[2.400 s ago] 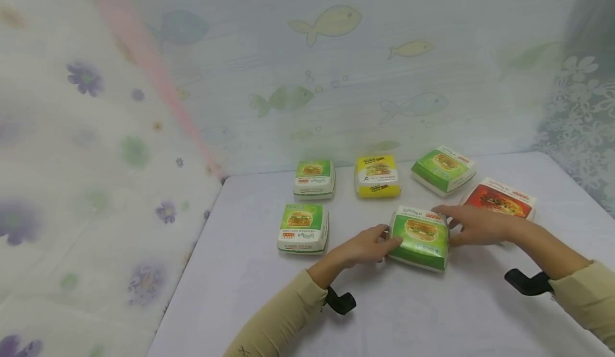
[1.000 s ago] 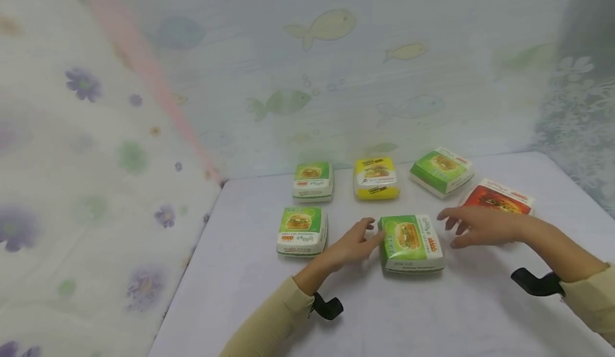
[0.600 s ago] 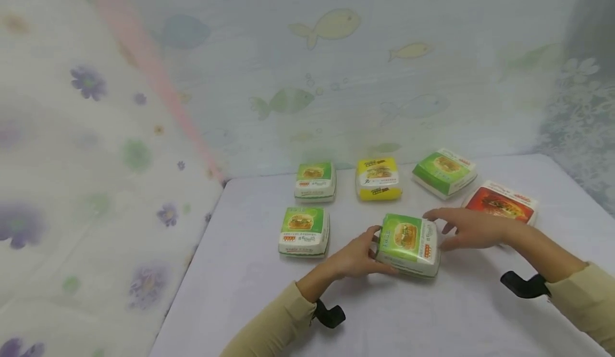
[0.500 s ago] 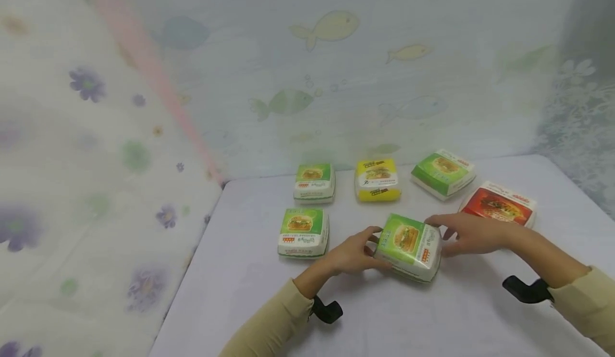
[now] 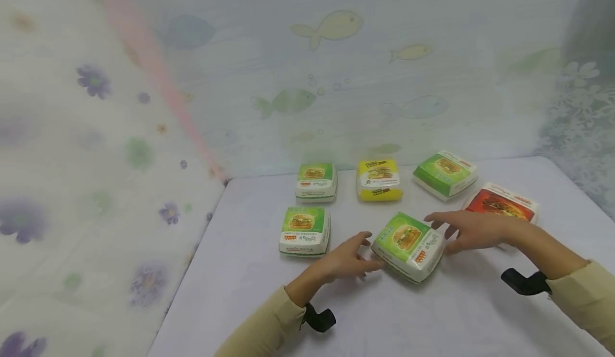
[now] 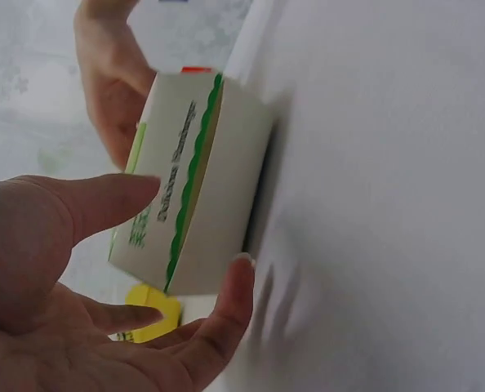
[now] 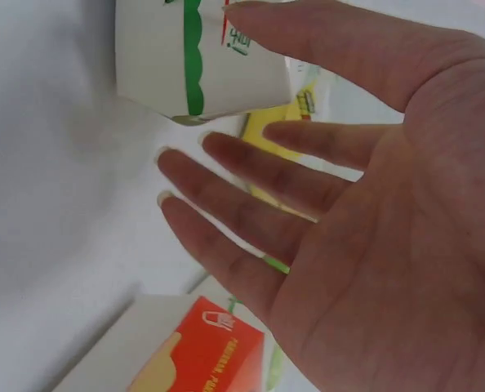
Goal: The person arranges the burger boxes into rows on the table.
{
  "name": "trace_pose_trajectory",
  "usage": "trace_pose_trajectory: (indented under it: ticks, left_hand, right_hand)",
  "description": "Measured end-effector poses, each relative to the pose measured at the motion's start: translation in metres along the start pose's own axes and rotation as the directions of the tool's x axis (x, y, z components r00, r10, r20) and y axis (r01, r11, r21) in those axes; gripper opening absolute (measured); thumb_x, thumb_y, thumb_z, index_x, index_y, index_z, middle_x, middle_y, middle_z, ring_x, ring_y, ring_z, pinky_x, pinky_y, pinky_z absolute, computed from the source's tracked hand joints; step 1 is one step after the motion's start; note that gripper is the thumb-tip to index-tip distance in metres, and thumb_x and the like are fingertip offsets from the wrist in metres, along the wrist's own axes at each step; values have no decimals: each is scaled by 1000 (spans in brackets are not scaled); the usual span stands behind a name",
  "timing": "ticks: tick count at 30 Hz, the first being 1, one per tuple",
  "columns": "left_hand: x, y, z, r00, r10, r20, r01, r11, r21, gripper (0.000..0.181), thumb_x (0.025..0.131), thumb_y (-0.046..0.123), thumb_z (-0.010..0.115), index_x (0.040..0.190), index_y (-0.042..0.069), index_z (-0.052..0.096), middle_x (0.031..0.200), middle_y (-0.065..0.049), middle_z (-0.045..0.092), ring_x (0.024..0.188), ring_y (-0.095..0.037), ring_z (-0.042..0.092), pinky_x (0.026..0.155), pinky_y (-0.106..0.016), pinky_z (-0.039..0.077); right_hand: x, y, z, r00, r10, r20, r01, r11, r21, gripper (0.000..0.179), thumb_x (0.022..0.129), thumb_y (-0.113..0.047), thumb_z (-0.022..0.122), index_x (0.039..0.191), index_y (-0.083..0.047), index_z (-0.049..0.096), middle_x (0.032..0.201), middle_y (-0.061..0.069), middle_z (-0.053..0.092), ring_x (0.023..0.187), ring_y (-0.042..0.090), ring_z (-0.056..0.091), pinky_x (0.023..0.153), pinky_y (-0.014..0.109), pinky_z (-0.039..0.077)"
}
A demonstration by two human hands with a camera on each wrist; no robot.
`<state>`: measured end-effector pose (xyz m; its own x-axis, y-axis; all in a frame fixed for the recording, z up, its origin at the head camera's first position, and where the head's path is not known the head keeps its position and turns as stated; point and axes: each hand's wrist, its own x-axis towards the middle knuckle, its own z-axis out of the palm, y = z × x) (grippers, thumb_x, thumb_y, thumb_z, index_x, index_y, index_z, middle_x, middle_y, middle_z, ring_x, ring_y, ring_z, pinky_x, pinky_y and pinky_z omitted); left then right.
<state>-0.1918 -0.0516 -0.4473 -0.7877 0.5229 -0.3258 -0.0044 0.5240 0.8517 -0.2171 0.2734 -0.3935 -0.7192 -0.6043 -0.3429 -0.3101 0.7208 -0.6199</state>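
A green and white burger box (image 5: 409, 247) sits turned at an angle on the white cloth, between the two hands. My left hand (image 5: 347, 261) is at its left side, fingers loosely spread; in the left wrist view its thumb overlaps the white wall of the burger box (image 6: 195, 180), and whether it touches is unclear. On the right, my right hand (image 5: 473, 231) has its fingers extended beside the box. In the right wrist view the thumb of the right hand (image 7: 373, 212) lies at the box's edge, while the other fingers stand apart from it.
Two green and white boxes (image 5: 305, 231) (image 5: 316, 182) stand at the left. Along the back are a yellow box (image 5: 379, 180) and another green box (image 5: 446, 174). A red box (image 5: 502, 202) lies behind the right hand, partly hidden. Fish-printed curtain (image 5: 336, 79) hangs behind the table.
The middle box has turned clockwise, its printed white side swinging from the far side to the near right. Both hands released it, regripped it, and the left hand has now drawn off leftward.
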Motion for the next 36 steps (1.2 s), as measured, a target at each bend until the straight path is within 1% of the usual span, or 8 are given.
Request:
trace_pose_trajectory:
  ticks: [3,8,13,19,24,29,33,36]
  left_hand:
    - [0,-1,7,1000,7,-5,-7,998,-60,73,97,25,72,158,14,33,148,-7,49,86,-13,69,73,-28,55]
    - [10,5,6,995,49,-85,-53,998,-36,63,98,15,64,156,15,38,152,-10,47,90,-12,67,73,-27,54]
    - [16,9,2,991,34,-126,-41,998,-47,65,100,14,59,159,14,33,157,-10,42,101,-16,66,80,-32,55]
    - [15,5,11,992,-20,-124,8,995,-97,62,107,33,52,161,14,29,160,-12,39,107,-19,66,93,-38,55]
    - [15,5,19,994,-15,-104,0,989,-150,61,108,35,49,161,13,28,157,-11,43,96,-17,66,85,-36,55]
    - [14,5,16,994,3,-108,-15,993,-114,59,110,30,44,163,11,25,158,-10,42,92,-14,64,78,-30,53]
    - [13,4,8,992,6,-129,-17,997,-80,58,111,30,39,163,9,24,161,-10,40,115,-20,60,93,-37,52]
    - [13,3,2,988,-4,-151,-6,998,-66,58,111,31,37,163,8,24,162,-11,38,142,-25,43,113,-46,41]
  right_hand:
    - [2,-3,1,999,18,37,-18,1000,6,72,90,-22,76,151,-1,42,141,20,55,117,35,59,89,48,55]
    - [2,-6,9,997,41,65,-41,999,-8,73,92,-17,73,151,7,38,136,19,57,116,34,59,90,48,55]
    - [0,-6,19,997,47,61,-49,998,38,80,90,-17,76,150,13,32,129,14,61,113,32,61,90,48,56]
    - [-3,-3,26,997,64,36,-65,997,47,91,88,-26,79,150,16,27,119,6,64,105,24,63,84,42,56]
    - [-1,-2,30,998,64,1,-64,996,66,93,89,-30,79,150,16,27,120,8,64,104,24,63,82,40,57]
    - [5,-8,37,999,35,-30,-32,995,90,91,89,-30,79,148,17,29,119,9,64,103,24,63,82,37,58]
    - [12,-14,41,999,32,-43,-27,994,107,89,89,-31,79,148,16,31,119,9,63,103,23,62,83,38,58]
    - [19,-18,42,998,32,-46,-26,992,126,85,89,-31,79,146,14,34,119,9,63,103,24,62,84,39,57]
